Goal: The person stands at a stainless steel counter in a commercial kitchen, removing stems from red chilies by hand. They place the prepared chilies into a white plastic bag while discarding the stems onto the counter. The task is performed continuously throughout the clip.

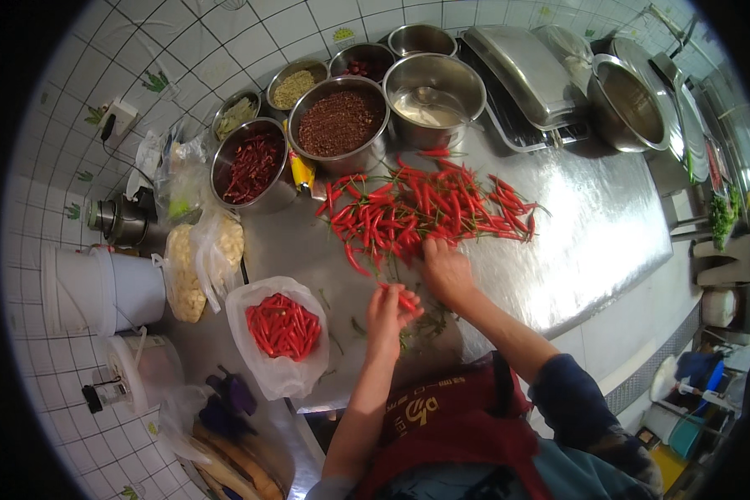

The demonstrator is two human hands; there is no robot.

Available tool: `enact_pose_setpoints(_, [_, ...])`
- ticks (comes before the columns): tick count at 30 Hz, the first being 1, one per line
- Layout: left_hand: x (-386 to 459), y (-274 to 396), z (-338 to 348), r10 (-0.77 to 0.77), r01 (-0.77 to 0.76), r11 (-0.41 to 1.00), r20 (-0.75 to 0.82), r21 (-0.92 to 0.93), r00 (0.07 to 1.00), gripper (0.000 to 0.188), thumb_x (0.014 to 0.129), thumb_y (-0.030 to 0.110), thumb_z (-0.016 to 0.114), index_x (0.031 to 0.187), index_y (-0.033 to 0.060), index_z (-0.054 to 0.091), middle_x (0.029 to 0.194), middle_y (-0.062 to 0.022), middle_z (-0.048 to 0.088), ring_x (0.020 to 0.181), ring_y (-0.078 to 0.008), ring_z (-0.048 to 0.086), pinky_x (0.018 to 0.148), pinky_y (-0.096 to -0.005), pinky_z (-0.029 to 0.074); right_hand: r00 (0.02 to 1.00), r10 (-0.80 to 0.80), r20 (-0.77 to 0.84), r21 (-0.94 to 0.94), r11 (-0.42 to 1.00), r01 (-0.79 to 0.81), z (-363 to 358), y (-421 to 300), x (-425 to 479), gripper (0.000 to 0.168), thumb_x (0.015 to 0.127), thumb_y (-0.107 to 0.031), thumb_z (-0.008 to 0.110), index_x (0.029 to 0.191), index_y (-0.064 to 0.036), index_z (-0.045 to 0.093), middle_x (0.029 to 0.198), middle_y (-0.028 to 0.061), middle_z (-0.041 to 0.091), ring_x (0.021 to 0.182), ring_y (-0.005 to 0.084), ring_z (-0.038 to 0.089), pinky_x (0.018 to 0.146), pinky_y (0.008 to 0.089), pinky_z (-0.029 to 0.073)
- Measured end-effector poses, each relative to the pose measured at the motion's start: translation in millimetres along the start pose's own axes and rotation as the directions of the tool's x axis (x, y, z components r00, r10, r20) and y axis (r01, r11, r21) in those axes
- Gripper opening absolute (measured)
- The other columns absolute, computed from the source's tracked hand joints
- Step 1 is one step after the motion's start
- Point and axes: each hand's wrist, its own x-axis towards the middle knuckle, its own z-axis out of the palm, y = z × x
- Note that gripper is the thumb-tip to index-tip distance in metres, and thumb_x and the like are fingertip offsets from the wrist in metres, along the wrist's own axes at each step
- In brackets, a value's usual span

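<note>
My left hand (pixel 389 315) holds a red chili pepper (pixel 406 302) above the metal table, near its front edge. My right hand (pixel 447 269) reaches to the near side of a loose heap of red chilies with green stems (pixel 425 203). Its fingertips touch the heap, but whether they pinch a chili is hidden. Beneath and between both hands lie scattered green stems (pixel 434 328). Left of my left hand, an opened white plastic bag (pixel 240 312) contains stemless red chilies (pixel 283 327).
Behind the heap stand steel pots, including one of dried chilies (pixel 253 165), one of reddish-brown peppercorns (pixel 337 122) and one with white powder (pixel 431 112). Bagged peeled garlic (pixel 187 272) and a white bucket (pixel 134 294) are at left. A lidded steel tray (pixel 519 75) sits back right.
</note>
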Motion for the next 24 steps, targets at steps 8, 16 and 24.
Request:
enact_pose_setpoints(8, [-3,11,-2,-0.001,0.001,0.997,0.002,0.072,1.0,0.025,0.094,0.028,0.057,0.104,0.0046,0.054,0.088,-0.0033,0.057,0.078,-0.0143,0.059,0.068,-0.0348,0.058,0.992,-0.101,0.074,0.162,0.983,0.088,-31,4,-24,0.015,0.082,-0.016,0.058,0.097,-0.011,0.059,0.088,0.0127,0.06,0.074,0.0334,0.064,0.06,0.043,0.052])
enact_pose_setpoints(16, [3,5,3,-0.099,0.094,0.994,0.08,0.06,0.992,0.022,0.093,0.024,0.06,0.104,0.0058,0.056,0.077,0.002,0.053,0.063,-0.0054,0.049,0.049,-0.0253,0.048,0.978,-0.116,0.173,0.565,0.825,-0.002,-60,-6,-67,0.015,0.085,-0.018,0.06,0.095,-0.007,0.062,0.088,0.0159,0.063,0.082,0.0355,0.062,0.068,0.0436,0.049])
enact_pose_setpoints(24, [-18,11,14,0.351,-0.372,0.865,0.124,0.337,0.928,0.016,0.094,0.019,0.057,0.098,0.0042,0.052,0.077,-0.0001,0.054,0.059,-0.0061,0.051,0.047,-0.0221,0.045,0.92,-0.005,0.393,0.618,0.742,-0.26,-47,-12,-50,0.02,0.087,-0.023,0.056,0.095,-0.005,0.059,0.088,0.0203,0.064,0.079,0.0401,0.062,0.067,0.0473,0.048])
